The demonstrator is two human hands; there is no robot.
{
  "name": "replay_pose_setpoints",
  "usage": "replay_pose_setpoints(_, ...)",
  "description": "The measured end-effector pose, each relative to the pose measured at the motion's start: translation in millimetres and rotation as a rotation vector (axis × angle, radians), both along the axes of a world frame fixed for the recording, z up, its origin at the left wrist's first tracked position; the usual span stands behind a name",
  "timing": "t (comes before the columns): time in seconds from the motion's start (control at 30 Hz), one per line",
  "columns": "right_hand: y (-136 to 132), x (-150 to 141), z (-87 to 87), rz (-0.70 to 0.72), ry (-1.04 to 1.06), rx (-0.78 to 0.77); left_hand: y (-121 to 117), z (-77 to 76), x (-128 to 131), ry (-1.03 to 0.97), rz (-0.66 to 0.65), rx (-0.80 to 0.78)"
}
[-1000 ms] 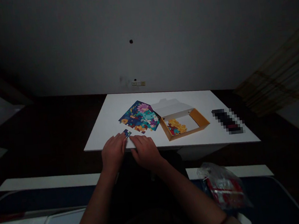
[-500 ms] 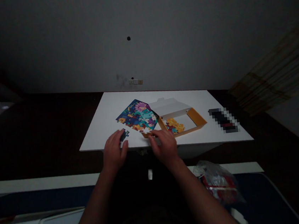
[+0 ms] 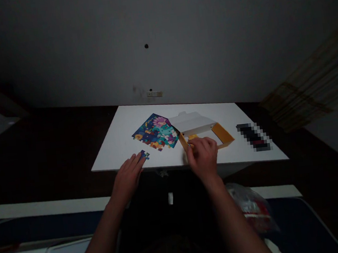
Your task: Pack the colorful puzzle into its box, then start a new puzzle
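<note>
A partly joined jigsaw puzzle with a colourful picture lies on the white table, its near edge ragged. My left hand rests at the table's front edge, fingers stretched out and touching a small dark blue cluster of puzzle pieces apart from the puzzle. At the near left corner of the open yellow box, my right hand has its fingers curled in. Whatever is between those fingertips is hidden. Some yellow puzzle pieces show inside the box, mostly covered by this hand.
The box's white lid is folded back behind it. A blurred-out dark object lies on the right of the white table. Below, a clear plastic bag sits on a dark blue seat.
My right hand has moved right, from the puzzle's near corner to the box. The yellow-brown piece by its fingers no longer shows. My left fingers have flattened beside the blue cluster.
</note>
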State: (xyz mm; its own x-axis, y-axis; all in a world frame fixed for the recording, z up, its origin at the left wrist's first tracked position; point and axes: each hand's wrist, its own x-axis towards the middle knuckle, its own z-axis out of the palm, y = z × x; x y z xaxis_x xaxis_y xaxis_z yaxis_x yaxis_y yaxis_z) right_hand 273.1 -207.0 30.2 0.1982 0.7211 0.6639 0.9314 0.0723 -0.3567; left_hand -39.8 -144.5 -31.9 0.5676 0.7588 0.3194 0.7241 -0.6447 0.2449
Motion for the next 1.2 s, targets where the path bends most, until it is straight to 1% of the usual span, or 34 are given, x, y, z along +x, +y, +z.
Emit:
replay_pose_setpoints(0.07, -2, -23, -0.1, 0.178, 0.011, -0.054, -1, -0.9, -4, -0.003, -0.024, -0.007)
replay_pose_setpoints(0.13, -1, -45, -2.6, 0.346, 0.003, -0.155, -2, -0.8, -6, -0.012, -0.046, -0.012)
replay_pose_setpoints(0.17, 1, -55, -5.0, 0.403, -0.011, -0.203, -2, -0.3, -7, -0.017, -0.054, -0.012)
replay_pose_setpoints(0.23, 5, -71, -12.0, 0.45, -0.045, -0.276, -2, 1.0, -7, -0.026, -0.063, -0.01)
replay_pose_setpoints(0.33, 10, -84, -23.9, 0.446, -0.098, -0.325, -3, 2.9, -6, -0.039, -0.066, 0.003)
replay_pose_setpoints(0.43, 11, -86, -32.5, 0.449, -0.129, -0.331, -6, 2.7, -4, -0.07, -0.062, 0.021)
replay_pose_setpoints(0.63, 9, -87, -43.1, 0.441, -0.113, -0.301, -8, -3.3, -1, -0.122, -0.074, 0.053)
replay_pose_setpoints(0.8, 9, -86, -48.4, 0.422, -0.112, -0.297, -11, -4.8, 13, -0.157, -0.058, 0.037)
replay_pose_setpoints(1.0, 7, -82, -51.0, 0.422, -0.124, -0.275, -17, -2.0, 36, -0.215, -0.04, -0.049)
replay_pose_setpoints(1.1, 5, -77, -50.7, 0.425, -0.124, -0.257, -20, 3.8, 43, -0.319, -0.051, -0.109)
replay_pose_setpoints(1.2, 2, -70, -45.7, 0.473, -0.082, -0.23, -25, 12.8, 50, -0.464, -0.053, -0.214)
